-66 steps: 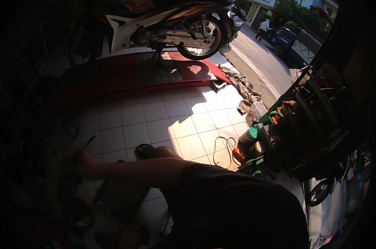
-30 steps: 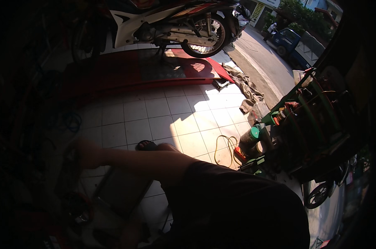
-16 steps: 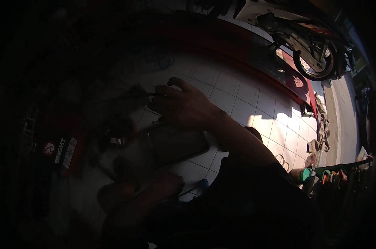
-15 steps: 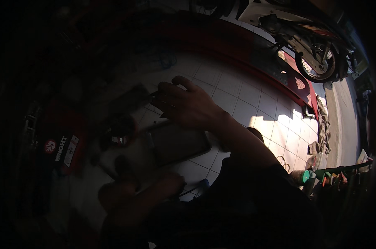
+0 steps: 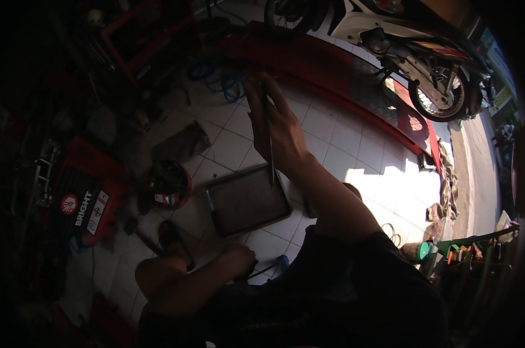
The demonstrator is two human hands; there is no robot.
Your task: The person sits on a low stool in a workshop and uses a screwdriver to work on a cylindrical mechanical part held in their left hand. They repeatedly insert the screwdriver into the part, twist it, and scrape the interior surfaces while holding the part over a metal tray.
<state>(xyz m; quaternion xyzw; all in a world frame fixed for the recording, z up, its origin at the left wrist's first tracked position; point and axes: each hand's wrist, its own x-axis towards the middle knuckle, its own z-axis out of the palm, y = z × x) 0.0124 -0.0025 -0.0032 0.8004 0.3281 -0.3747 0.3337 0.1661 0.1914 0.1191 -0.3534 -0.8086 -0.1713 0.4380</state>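
Observation:
My right hand (image 5: 280, 130) is raised over the far edge of a dark rectangular tray (image 5: 217, 223) on the tiled floor. Its fingers close around a long, thin rod-like tool (image 5: 272, 165), whose lower end points down over the tray. The tool's exact kind does not show. Low in the view, my left hand (image 5: 238, 258) is closed beside my bent leg. From it sticks out a dark, thin-shafted tool with a blue end (image 5: 282, 261); shadow hides most of the grip.
Left of the tray stand a round reddish container (image 5: 184, 188) and a hammer-like tool (image 5: 146, 240). A red and black box (image 5: 82, 203) lies farther left. Blue coiled hose (image 5: 233, 87) rests beyond, near a red lift platform (image 5: 332, 75) and motorcycle (image 5: 419, 64).
My right hand has turned upward and moved slightly right, bringing the thin tool upright over the tray's edge. My left hand stays low in about the same place. The picture is brighter.

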